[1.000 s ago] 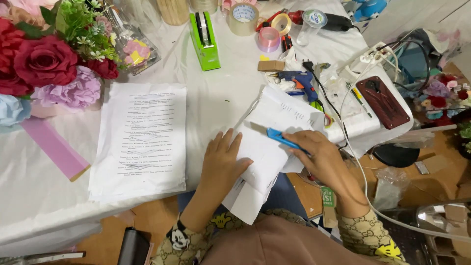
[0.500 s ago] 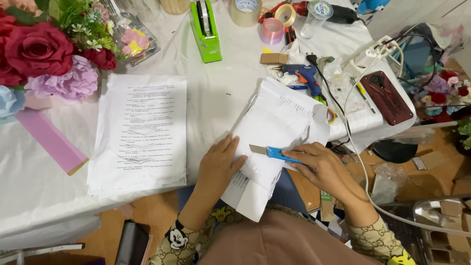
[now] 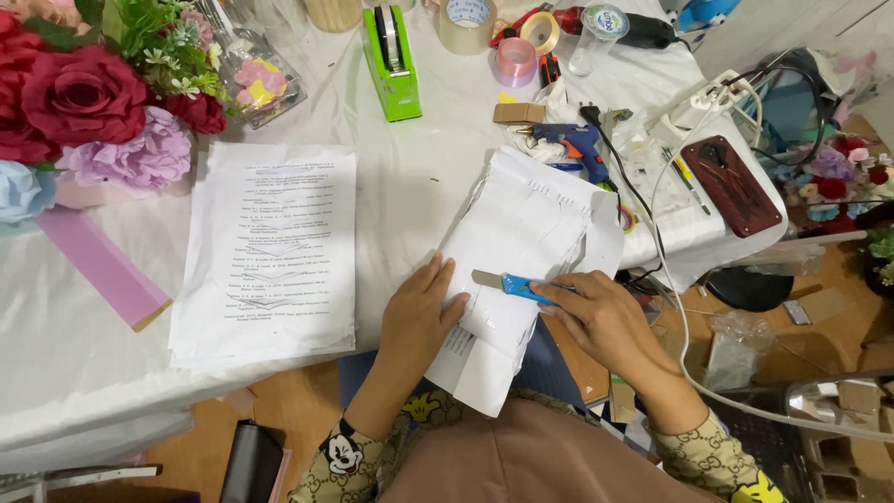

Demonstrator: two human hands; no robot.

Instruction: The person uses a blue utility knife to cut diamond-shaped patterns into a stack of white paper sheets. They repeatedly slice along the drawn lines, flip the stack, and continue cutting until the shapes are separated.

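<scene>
The folded white paper [image 3: 521, 251] at the table's near edge now lies straighter, the blue utility knife [image 3: 514, 285] drawn nearer the left hand [image 3: 419, 317], which presses flat with fingers together, while the right hand [image 3: 601, 321] grips the knife's handle.

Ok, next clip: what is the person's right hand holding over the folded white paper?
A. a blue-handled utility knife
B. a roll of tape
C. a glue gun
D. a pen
A: the right hand grips a blue-handled utility knife with its blade out over the folded white paper, which the left hand presses flat; the glue gun lies untouched on the table.
</scene>
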